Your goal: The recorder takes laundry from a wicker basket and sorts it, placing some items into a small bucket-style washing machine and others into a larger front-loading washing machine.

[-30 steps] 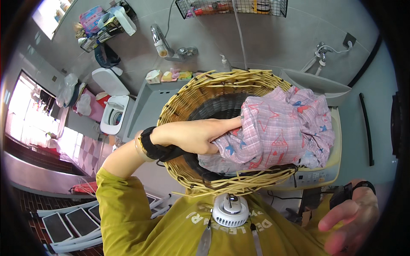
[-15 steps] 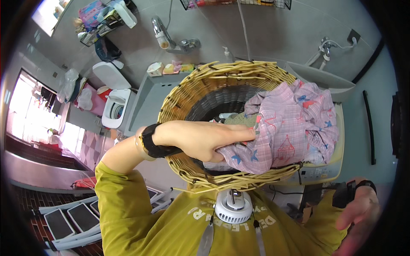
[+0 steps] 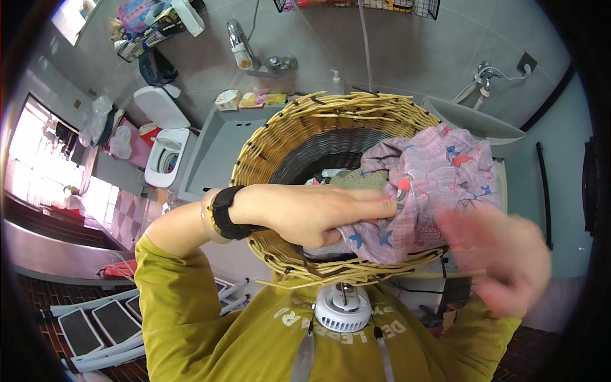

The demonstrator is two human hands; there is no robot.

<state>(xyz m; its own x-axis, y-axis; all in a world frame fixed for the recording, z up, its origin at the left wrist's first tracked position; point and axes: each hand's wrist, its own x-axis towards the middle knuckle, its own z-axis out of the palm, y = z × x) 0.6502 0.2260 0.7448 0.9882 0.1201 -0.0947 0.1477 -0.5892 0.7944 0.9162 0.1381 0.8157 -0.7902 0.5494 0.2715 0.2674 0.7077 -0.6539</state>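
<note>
A round wicker basket [image 3: 254, 153] with a grey lower weave is in front of me. Pink plaid cloth [image 3: 445, 165], patterned with blue stars and red shapes, is bunched over its right side. My left hand [image 3: 318, 213] reaches across the basket from the left, wearing a black wristband; its fingers lie over the cloth's near left edge with the thumb bent beneath, closed on it. Olive-green fabric [image 3: 361, 179] shows inside the basket, beyond my left fingers. My right hand [image 3: 499, 254], blurred by motion, is at the cloth's near right side, thumb and fingers apart, holding nothing visible.
Behind the basket are a grey sink [image 3: 223, 143], a wall faucet [image 3: 242, 51] and a pump bottle [image 3: 336, 79]. An open top-loading washer [image 3: 168, 156] is at the left. A folded step ladder [image 3: 95, 318] lies low left. A small white fan [image 3: 344, 309] hangs at my chest.
My right hand has risen from the lower right to the cloth's near right side. My left hand has slid slightly right, still on the cloth, whose near edge has shifted right too.
</note>
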